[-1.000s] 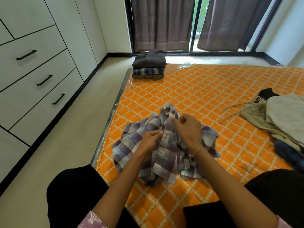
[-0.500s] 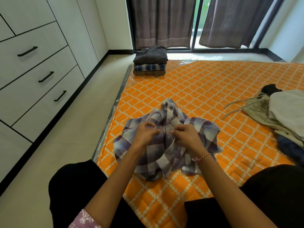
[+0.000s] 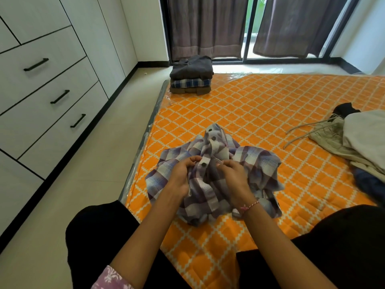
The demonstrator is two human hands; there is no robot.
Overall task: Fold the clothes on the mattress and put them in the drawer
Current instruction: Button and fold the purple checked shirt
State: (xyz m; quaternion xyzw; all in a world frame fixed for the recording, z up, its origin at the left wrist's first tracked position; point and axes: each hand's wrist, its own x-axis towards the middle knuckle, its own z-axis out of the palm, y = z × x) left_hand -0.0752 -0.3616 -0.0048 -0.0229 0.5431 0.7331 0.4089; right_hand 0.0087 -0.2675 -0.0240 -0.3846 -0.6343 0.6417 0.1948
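Landmark: shirt (image 3: 214, 174), plaid, crumpled near the front left edge of the mattress (image 3: 270, 105).

Far left of shirt: drawers (image 3: 48, 97), all closed. Beyond the shirt, at the mattress's far left corner: stack of folded clothes (image 3: 190, 75). Left hand (image 3: 183, 174) pinches the placket beside a button (image 3: 203, 163). Right hand (image 3: 233, 174) pinches the opposite front edge, just beside it. Far right of shirt: pile of unfolded clothes (image 3: 354, 142).

Risk, judged: cloth is bunched, so the button may meet the wrong hole and skew the front; the later fold would then sit crooked. Loose fabric could also slip from either pinch
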